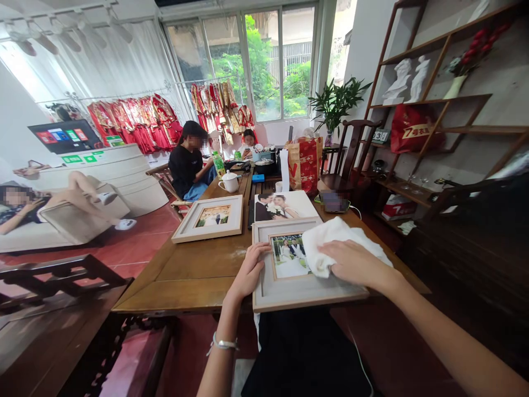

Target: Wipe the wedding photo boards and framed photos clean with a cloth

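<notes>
A pale framed wedding photo (285, 289) lies flat at the near edge of the long wooden table (194, 275). My left hand (249, 270) grips its left edge, thumb on the top face and fingers curled over the side. My right hand (354, 263) lies flat on a white cloth (330, 234), pressing it onto the right part of the frame's glass. A second framed photo (210, 218) lies to the left, farther back. An unframed wedding print (285, 205) lies just behind the near frame.
A phone (334, 202) with a cable, a white teapot (230, 181), a red gift bag (305, 162) and bottles sit farther along the table. Two people sit at its far end. A carved chair (61, 275) stands left; shelves (433, 105) line the right wall.
</notes>
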Motion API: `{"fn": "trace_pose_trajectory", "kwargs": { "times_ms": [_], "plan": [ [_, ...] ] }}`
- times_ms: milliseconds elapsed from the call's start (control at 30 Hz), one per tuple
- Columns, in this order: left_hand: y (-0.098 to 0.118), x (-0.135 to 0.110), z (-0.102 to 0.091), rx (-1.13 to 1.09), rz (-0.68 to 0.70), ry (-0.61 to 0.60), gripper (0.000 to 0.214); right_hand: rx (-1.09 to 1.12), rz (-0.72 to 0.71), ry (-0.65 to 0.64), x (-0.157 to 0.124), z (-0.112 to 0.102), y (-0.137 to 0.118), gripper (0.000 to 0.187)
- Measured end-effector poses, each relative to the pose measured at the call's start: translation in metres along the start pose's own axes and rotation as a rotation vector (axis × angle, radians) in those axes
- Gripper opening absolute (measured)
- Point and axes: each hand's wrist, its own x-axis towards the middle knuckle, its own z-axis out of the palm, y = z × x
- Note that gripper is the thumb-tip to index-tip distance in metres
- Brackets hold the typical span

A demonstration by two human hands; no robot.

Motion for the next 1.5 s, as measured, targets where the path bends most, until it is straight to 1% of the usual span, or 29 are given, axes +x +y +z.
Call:
{"fn": "trace_pose_trajectory", "kwargs": {
  "times_ms": [67,133,200,267,333,400,467,533,600,667,733,800,867,967,1033,1133,1200,1267,1333,1400,1467,1500],
  "plan": [
    [-0.003,0.000,0.000,0.000,0.001,-0.005,0.046,-0.040,0.083,0.059,0.017,0.005,0.008,0.051],
    [-0.006,-0.001,0.000,-0.008,0.011,-0.009,0.052,-0.046,0.112,0.089,0.034,0.013,0.006,0.053],
    [-0.010,-0.002,0.001,-0.018,0.029,-0.006,0.056,-0.044,0.109,0.093,0.046,0.023,-0.005,0.059],
    [-0.013,-0.002,0.001,-0.022,0.042,0.001,0.058,-0.022,0.060,0.082,0.048,0.033,-0.024,0.067],
    [-0.016,-0.003,0.002,-0.016,0.039,0.003,0.058,0.045,-0.048,0.068,0.041,0.039,-0.046,0.075],
    [-0.017,-0.003,0.002,-0.009,0.032,0.005,0.057,0.137,-0.181,0.053,0.026,0.040,-0.064,0.080],
    [-0.017,-0.003,0.002,-0.005,0.034,0.008,0.055,0.205,-0.299,0.015,0.007,0.035,-0.074,0.081],
    [-0.017,-0.002,0.002,-0.003,0.038,0.006,0.053,0.229,-0.351,-0.047,-0.009,0.026,-0.075,0.079],
    [-0.016,-0.002,0.002,-0.001,0.034,-0.002,0.050,0.204,-0.292,-0.090,-0.018,0.017,-0.069,0.074],
    [-0.015,-0.002,0.002,0.001,0.027,-0.001,0.046,0.137,-0.155,-0.085,-0.015,0.013,-0.061,0.067],
    [-0.015,-0.002,0.002,0.002,0.024,0.007,0.043,0.066,-0.040,-0.052,-0.002,0.013,-0.055,0.063],
    [-0.014,-0.002,0.003,0.005,0.022,0.016,0.041,0.031,0.017,-0.016,0.016,0.019,-0.054,0.064],
    [-0.014,-0.002,0.003,0.009,0.016,0.022,0.041,0.041,0.014,0.013,0.032,0.025,-0.058,0.067],
    [-0.015,-0.001,0.004,0.008,0.013,0.035,0.041,0.102,-0.081,0.039,0.041,0.033,-0.072,0.070],
    [-0.016,-0.001,0.004,0.008,0.014,0.047,0.041,0.143,-0.154,0.054,0.033,0.035,-0.082,0.072],
    [-0.018,-0.001,0.005,0.006,0.014,0.059,0.041,0.179,-0.291,0.036,0.006,0.032,-0.086,0.075],
    [-0.019,-0.001,0.005,-0.002,0.017,0.058,0.041,0.193,-0.399,-0.004,-0.014,0.027,-0.081,0.077],
    [-0.019,-0.001,0.005,-0.007,0.026,0.048,0.040,0.208,-0.448,-0.045,-0.032,0.021,-0.072,0.080],
    [-0.018,-0.001,0.004,-0.004,0.031,0.032,0.039,0.217,-0.391,-0.069,-0.043,0.015,-0.061,0.080],
    [-0.017,-0.001,0.004,0.002,0.028,0.019,0.039,0.187,-0.270,-0.065,-0.046,0.011,-0.056,0.076],
    [-0.017,-0.001,0.003,0.007,0.022,0.013,0.039,0.125,-0.148,-0.031,-0.041,0.011,-0.060,0.069],
    [-0.017,-0.001,0.003,0.009,0.020,0.012,0.039,0.096,-0.104,-0.008,-0.037,0.013,-0.066,0.066]
  ]
}}
